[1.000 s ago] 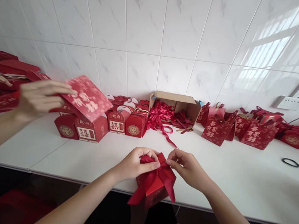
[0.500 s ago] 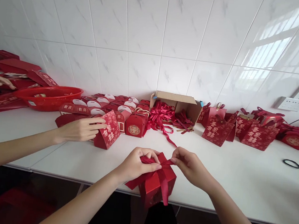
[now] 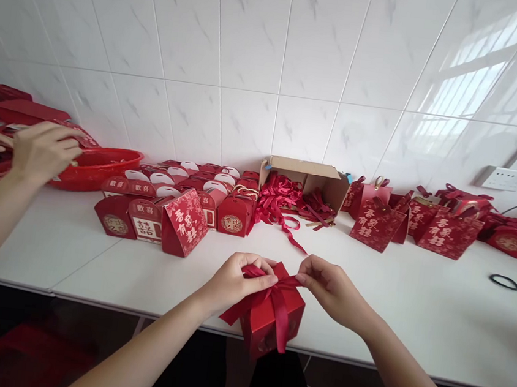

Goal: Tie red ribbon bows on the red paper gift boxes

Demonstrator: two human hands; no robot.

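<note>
A red gift box (image 3: 275, 318) sits at the table's front edge, its lower front corner jutting past it. Red ribbon (image 3: 281, 313) is looped into a bow on its top, with one tail hanging down the front. My left hand (image 3: 242, 281) pinches the bow's left loop between thumb and fingers. At the bow's right side, my right hand (image 3: 329, 287) holds a short piece of the same ribbon between thumb and forefinger. Both hands are closed just above the box top.
Rows of red gift boxes (image 3: 149, 222) stand at left, beside a red basin (image 3: 104, 168) and a co-worker's hands (image 3: 45, 149). A cardboard box (image 3: 327, 191) spills ribbons behind. Finished-looking red boxes (image 3: 378, 224) line the right; a black ring (image 3: 504, 282) lies nearby.
The co-worker's hand has left the patterned box at left and moved over the red basin. My hands barely moved; the bow's knot looks gathered tighter and its hanging tail has shifted slightly left.
</note>
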